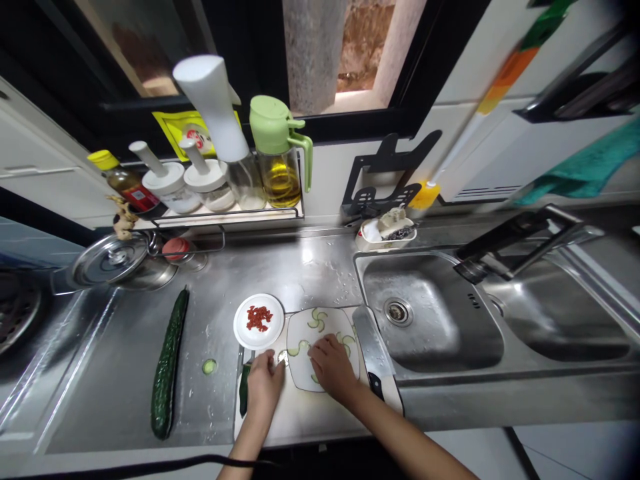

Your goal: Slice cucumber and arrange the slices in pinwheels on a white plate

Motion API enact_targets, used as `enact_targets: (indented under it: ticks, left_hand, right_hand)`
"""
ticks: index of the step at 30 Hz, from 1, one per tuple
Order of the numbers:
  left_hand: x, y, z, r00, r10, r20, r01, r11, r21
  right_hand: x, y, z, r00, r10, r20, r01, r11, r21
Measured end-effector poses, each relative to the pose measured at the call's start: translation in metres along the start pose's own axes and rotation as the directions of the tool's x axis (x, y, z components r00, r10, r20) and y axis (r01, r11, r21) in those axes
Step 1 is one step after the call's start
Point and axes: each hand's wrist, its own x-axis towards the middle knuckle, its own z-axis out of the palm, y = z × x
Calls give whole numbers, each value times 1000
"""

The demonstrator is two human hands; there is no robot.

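On a white cutting board (pixel 310 427) lies a squarish white plate (pixel 327 320) with thin curved cucumber slices (pixel 316 320) arranged in small swirls. My right hand (pixel 333 367) is over the plate, its fingers pinched at a cucumber slice near the left-centre. At the plate's left edge, my left hand (pixel 265 381) has thumb and fingers drawn together beside some pale slices (pixel 284 359) on the board. Whether it grips one is hidden. A piece of cucumber (pixel 244 390) lies left of that hand. Right of the plate rests a cleaver (pixel 371 340).
A small round plate (pixel 241 327) of chopped red bits stands behind my left hand. A whole cucumber (pixel 170 367) and a cucumber end (pixel 209 366) lie leftward. The sink (pixel 425 307) borders the board's right. Behind are a seasoning rack (pixel 250 217) and lidded pot (pixel 117 260).
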Motion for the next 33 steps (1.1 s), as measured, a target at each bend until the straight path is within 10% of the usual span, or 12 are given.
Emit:
enact_targets:
  ticks: [23, 33]
  left_hand:
    - [2, 11, -8, 990, -67, 125, 80, 992, -101]
    - [3, 18, -18, 893, -75, 443, 310, 817, -486]
  right_hand:
    - [-22, -9, -4, 1000, 23, 1, -23, 994, 111]
    - [-7, -14, 9, 997, 64, -43, -44, 935, 353]
